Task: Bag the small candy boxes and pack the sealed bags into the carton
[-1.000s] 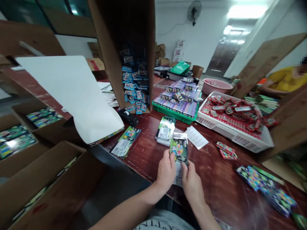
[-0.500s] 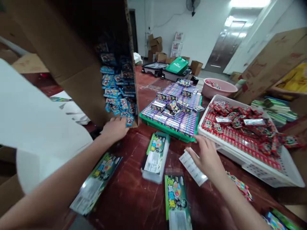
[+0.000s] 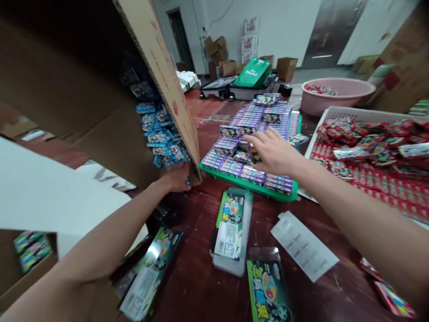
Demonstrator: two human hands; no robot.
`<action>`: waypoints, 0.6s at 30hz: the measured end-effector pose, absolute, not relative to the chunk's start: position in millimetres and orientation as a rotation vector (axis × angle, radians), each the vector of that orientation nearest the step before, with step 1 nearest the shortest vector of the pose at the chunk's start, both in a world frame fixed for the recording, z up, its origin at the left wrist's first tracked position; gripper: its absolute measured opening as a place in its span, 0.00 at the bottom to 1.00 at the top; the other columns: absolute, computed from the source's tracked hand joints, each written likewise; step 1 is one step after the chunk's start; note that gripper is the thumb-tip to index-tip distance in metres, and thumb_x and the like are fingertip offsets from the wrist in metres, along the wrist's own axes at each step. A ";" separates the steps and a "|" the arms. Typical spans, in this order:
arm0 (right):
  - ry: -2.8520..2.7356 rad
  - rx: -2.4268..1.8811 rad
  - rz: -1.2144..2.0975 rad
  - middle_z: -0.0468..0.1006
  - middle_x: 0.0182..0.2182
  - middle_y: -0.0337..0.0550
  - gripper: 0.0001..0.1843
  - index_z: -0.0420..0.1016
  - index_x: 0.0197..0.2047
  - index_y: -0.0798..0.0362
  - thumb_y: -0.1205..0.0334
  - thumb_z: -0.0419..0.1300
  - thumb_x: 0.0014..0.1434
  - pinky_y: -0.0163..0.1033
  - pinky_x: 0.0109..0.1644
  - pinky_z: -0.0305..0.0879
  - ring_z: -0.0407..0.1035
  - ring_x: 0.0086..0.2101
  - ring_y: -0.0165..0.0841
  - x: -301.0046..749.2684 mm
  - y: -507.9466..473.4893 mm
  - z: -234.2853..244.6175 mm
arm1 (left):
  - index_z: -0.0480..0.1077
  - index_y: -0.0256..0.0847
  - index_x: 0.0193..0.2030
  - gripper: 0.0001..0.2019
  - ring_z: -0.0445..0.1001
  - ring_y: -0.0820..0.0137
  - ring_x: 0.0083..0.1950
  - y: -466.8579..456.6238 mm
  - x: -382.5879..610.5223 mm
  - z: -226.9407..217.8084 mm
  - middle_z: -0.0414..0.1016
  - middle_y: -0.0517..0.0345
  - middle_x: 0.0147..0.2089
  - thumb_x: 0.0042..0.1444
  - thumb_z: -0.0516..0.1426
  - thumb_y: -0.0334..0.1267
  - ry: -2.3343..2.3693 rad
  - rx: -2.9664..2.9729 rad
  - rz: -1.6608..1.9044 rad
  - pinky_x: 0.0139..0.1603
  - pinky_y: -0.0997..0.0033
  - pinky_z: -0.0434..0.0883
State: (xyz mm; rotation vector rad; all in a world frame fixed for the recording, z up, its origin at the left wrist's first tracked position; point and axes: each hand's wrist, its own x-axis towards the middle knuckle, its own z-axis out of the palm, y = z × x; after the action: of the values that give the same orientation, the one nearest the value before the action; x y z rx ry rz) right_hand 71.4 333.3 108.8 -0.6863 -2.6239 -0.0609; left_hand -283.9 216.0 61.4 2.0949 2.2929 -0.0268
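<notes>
My left hand (image 3: pixel 176 178) is at the low front edge of a tilted cardboard box (image 3: pixel 174 85), just below a heap of small blue packets (image 3: pixel 162 138). Its fingers are curled, and a bit of a blue packet (image 3: pixel 187 181) shows at the fingertips. My right hand (image 3: pixel 273 152) is over the purple candy packets (image 3: pixel 246 118) stacked in rows on a green tray (image 3: pixel 248 182). Between its thumb and fingers is a small purple packet (image 3: pixel 252 154), partly hidden. A clear plastic case with a printed card (image 3: pixel 231 232) lies on the table below both hands.
More printed cards in clear sleeves (image 3: pixel 152 273) lie at the front, with another card (image 3: pixel 270 290) to the right. A white sheet with blister-like marks (image 3: pixel 303 243) lies beside them. A white crate rim (image 3: pixel 317 138) surrounds red packets; a pink basin (image 3: pixel 335 96) stands behind.
My right hand has moved from beside the white sheet forward and left onto the purple packets, taking hold of one. My left hand stays by the box's lower edge. The view has shifted.
</notes>
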 end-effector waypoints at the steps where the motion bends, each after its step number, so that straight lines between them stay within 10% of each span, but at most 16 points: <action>1: -2.578 -0.720 0.011 0.68 0.59 0.57 0.45 0.58 0.70 0.57 0.47 0.66 0.55 0.62 0.66 0.54 0.62 0.59 0.55 93.7 306.7 107.1 | 0.66 0.35 0.62 0.42 0.69 0.42 0.61 202.0 -279.9 69.1 0.69 0.37 0.60 0.37 0.69 0.43 2.313 2.111 -0.038 0.62 0.52 0.64; 7: -2.257 -1.401 0.575 0.75 0.50 0.54 0.29 0.74 0.51 0.46 0.36 0.65 0.53 0.49 0.41 0.74 0.75 0.41 0.46 264.9 120.1 46.8 | 0.76 0.42 0.49 0.24 0.73 0.62 0.49 114.3 -186.5 106.2 0.69 0.52 0.49 0.54 0.62 0.58 1.978 2.167 0.393 0.55 0.64 0.69; 11: -1.704 -1.935 1.029 0.76 0.23 0.40 0.23 0.71 0.38 0.47 0.36 0.51 0.64 0.42 0.29 0.70 0.73 0.24 0.38 310.8 10.8 16.2 | 0.73 0.41 0.33 0.24 0.73 0.69 0.34 94.0 -61.9 86.6 0.72 0.59 0.34 0.64 0.51 0.60 1.599 1.914 0.538 0.37 0.70 0.70; 14: -1.292 -2.015 1.243 0.70 0.15 0.31 0.24 0.67 0.49 0.50 0.39 0.46 0.68 0.37 0.21 0.65 0.69 0.16 0.36 310.4 -37.7 1.9 | 0.71 0.41 0.38 0.25 0.72 0.70 0.22 81.1 42.0 47.8 0.69 0.64 0.22 0.66 0.47 0.60 1.362 1.695 0.413 0.25 0.72 0.66; 18: -1.235 -2.035 1.062 0.81 0.42 0.48 0.37 0.53 0.69 0.52 0.41 0.54 0.64 0.41 0.28 0.74 0.77 0.25 0.36 322.6 -71.9 -8.3 | 0.61 0.40 0.61 0.23 0.77 0.66 0.24 49.2 129.1 7.6 0.77 0.58 0.31 0.67 0.52 0.52 1.259 1.678 0.229 0.29 0.69 0.71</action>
State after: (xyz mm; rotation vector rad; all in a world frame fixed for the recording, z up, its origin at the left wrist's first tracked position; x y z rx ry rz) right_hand 322.6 -71.9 -8.3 -2.0352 -1.2350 1.0619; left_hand 129.1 49.2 7.6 1.6782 1.2589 0.2287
